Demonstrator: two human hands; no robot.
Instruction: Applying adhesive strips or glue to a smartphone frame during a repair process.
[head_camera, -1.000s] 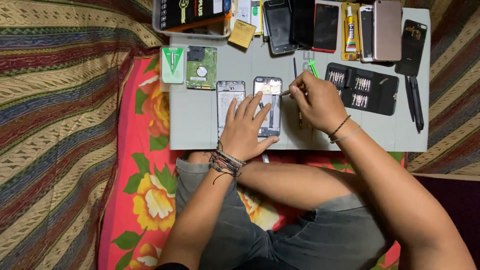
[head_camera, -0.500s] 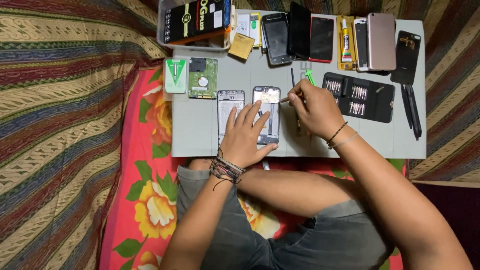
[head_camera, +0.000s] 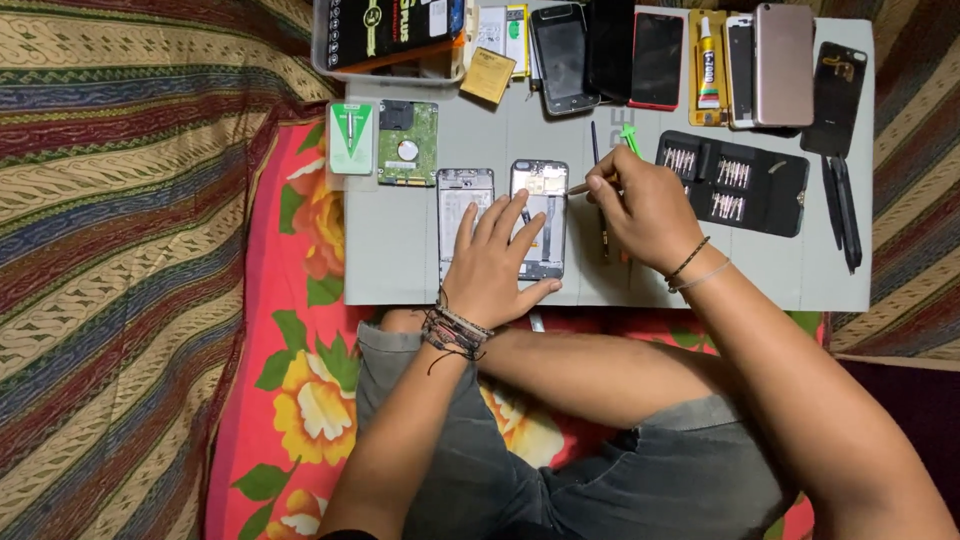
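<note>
Opened phone: left hand flat on it, right hand pinching screwdriver.

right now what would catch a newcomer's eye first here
The two hands at the middle of the grey mat: the left hand presses down an opened phone, and the right hand holds a thin tool to its top. Behind them, a row of phones lines the mat's far edge.

striped woven blanket, red floral sheet, grey work board, dim warm light
</note>
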